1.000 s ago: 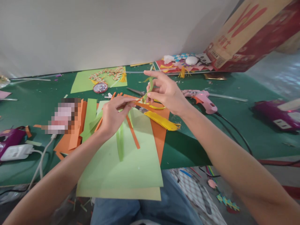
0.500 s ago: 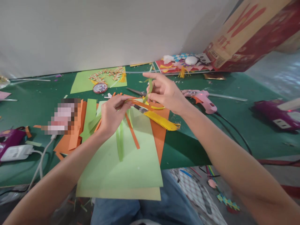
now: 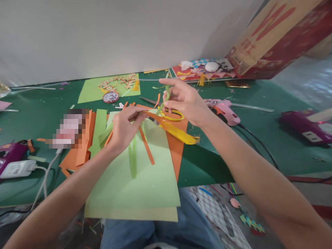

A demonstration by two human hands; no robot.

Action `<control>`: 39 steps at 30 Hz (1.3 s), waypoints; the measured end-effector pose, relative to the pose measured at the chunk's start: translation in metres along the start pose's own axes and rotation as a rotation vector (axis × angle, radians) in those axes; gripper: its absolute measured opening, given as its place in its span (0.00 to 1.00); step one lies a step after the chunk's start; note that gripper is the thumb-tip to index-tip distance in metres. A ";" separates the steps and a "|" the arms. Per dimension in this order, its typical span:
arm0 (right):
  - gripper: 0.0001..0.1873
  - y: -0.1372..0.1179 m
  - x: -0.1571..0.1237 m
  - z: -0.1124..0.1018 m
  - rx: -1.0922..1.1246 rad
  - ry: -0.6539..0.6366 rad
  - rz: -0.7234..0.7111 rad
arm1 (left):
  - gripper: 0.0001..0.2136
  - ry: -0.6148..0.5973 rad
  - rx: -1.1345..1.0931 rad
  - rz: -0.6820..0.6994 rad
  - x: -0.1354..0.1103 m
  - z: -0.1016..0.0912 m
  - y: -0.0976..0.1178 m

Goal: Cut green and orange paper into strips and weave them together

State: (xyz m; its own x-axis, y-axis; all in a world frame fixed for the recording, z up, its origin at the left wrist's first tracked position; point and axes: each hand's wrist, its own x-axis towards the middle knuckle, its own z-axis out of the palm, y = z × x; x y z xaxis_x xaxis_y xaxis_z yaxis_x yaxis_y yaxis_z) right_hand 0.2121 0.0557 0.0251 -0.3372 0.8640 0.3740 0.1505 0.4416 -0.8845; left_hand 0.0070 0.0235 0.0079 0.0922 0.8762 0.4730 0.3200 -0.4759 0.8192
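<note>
My left hand (image 3: 129,128) pinches orange and green paper strips together between thumb and fingers, above light green paper sheets (image 3: 135,199). The joint between the strips is partly hidden by the fingertips. From there a green paper strip (image 3: 163,103) runs up to my right hand (image 3: 185,100), whose thumb and fingers close on it while the index finger points out. An orange strip end (image 3: 158,99) sticks up between the hands. Below them lies a yellow-handled cutter (image 3: 178,133). Yellow-ringed scissors (image 3: 174,119) lie partly hidden behind the strips and my right hand.
A pink glue gun (image 3: 227,112) with a black cord lies to the right. Orange paper pieces (image 3: 83,154), a blurred phone (image 3: 70,128) on a white cable and a purple power socket (image 3: 12,155) are at left. A red box (image 3: 275,45) stands at back right.
An orange strip end now stands upright between my hands, where it lay lower before. My right hand has shifted slightly right with the green strip. The left hand has stayed in place.
</note>
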 end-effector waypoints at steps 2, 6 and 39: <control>0.29 0.000 0.000 0.002 0.007 -0.008 0.004 | 0.04 -0.008 0.019 -0.004 0.000 0.000 0.000; 0.29 -0.001 0.000 0.003 -0.009 -0.001 -0.009 | 0.03 -0.024 0.031 0.003 0.000 0.001 0.001; 0.25 0.004 0.000 0.005 -0.165 0.098 -0.079 | 0.09 0.002 -0.129 -0.104 0.002 0.002 -0.007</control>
State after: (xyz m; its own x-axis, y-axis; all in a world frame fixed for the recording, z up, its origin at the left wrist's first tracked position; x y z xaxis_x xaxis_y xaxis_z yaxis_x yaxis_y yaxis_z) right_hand 0.2082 0.0568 0.0201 -0.2629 0.8408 0.4732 0.2801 0.5358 -0.7965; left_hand 0.0070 0.0287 0.0022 0.0629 0.9211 0.3842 0.2042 -0.3887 0.8984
